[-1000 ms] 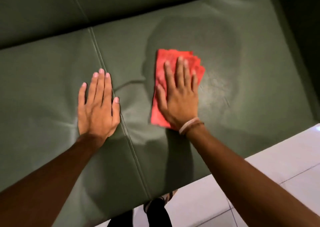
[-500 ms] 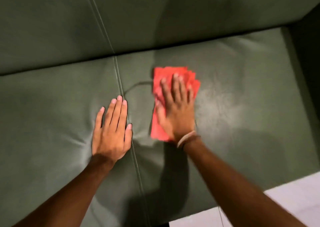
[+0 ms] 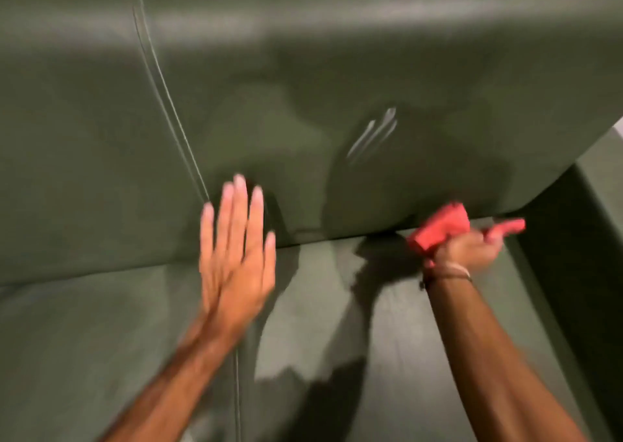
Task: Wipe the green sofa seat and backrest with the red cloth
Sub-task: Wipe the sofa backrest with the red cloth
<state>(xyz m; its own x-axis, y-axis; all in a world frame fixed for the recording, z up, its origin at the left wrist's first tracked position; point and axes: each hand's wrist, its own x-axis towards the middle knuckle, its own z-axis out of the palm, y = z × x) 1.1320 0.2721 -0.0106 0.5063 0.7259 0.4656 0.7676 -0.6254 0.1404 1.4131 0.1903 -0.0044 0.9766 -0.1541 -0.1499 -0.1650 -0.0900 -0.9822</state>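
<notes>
Cloth point(image 3: 441, 227) was bunched in the right hand point(image 3: 467, 251) at the backrest point(image 3: 303, 71) crease — soft, light, best gripped by a gathered fold. The left hand point(image 3: 236, 259) was spread flat, holding nothing.

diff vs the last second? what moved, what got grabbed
The right hand went from pressing the cloth flat on the seat to bunching it in its grip, up at the crease under the backrest. The left hand lifted off the seat, open, toward the backrest. The view is blurred. The cloth never left the right hand.
</notes>
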